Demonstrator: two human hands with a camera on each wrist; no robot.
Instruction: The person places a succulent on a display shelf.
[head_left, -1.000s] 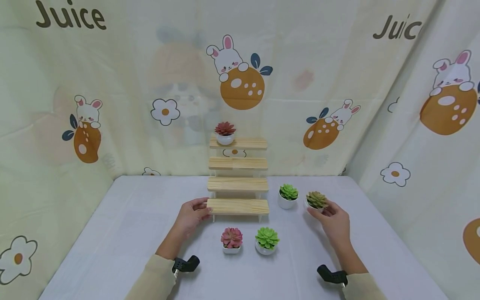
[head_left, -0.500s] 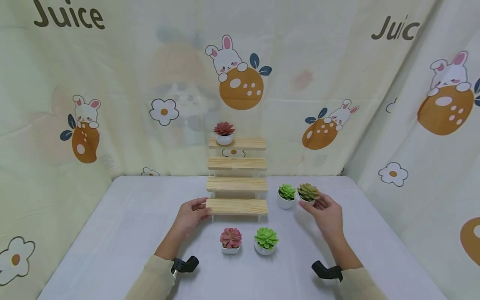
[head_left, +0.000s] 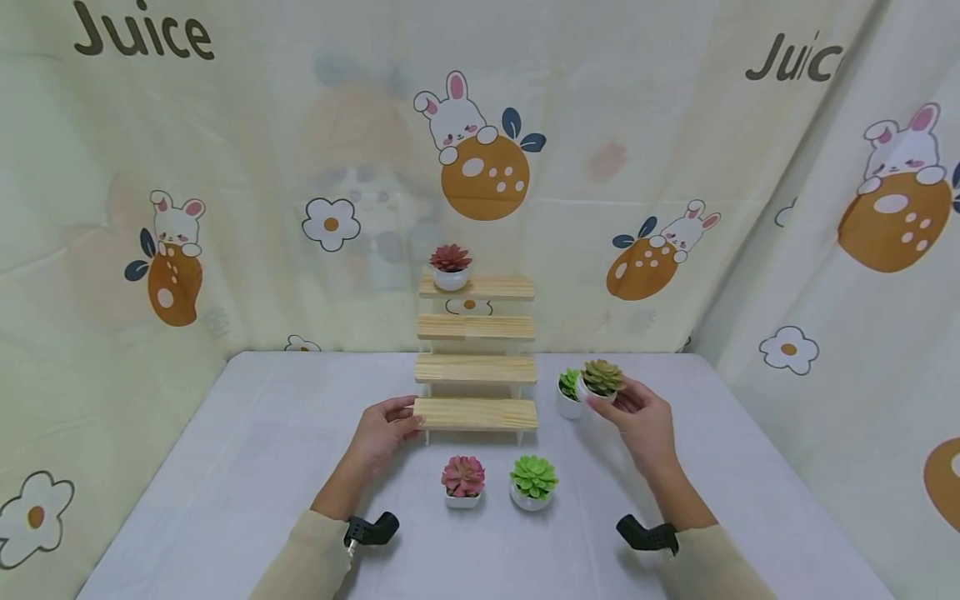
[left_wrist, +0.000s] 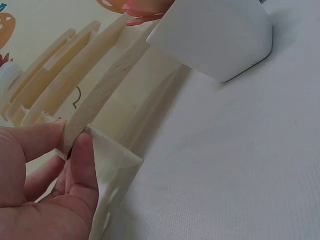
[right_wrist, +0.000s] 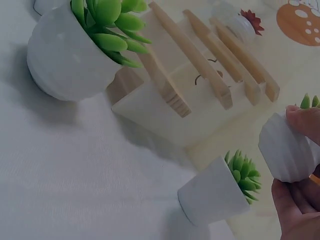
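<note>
In the head view my left hand (head_left: 384, 433) pinches the left end of the bottom step of a four-tier wooden display stand (head_left: 476, 414); the left wrist view shows thumb and fingertips on that board's end. My right hand (head_left: 643, 423) grips a potted succulent with olive-green leaves (head_left: 602, 377), its ribbed white pot (right_wrist: 286, 150) held off the table between thumb and fingers. Just behind and left of it stands a bright green potted succulent (head_left: 568, 405), partly hidden by the held one. A potted succulent with dark red leaves (head_left: 450, 268) sits on the left of the top step.
In front of the stand, a pink succulent in a white pot (head_left: 462, 482) and another green succulent (head_left: 533, 482) stand on the white tablecloth (head_left: 247, 467). A printed curtain (head_left: 570, 233) hangs behind and at both sides. Both wrists wear black cameras.
My right hand has carried the olive-green succulent leftward and slightly up, so it now overlaps the green succulent beside the stand. The left hand stays on the bottom step.
</note>
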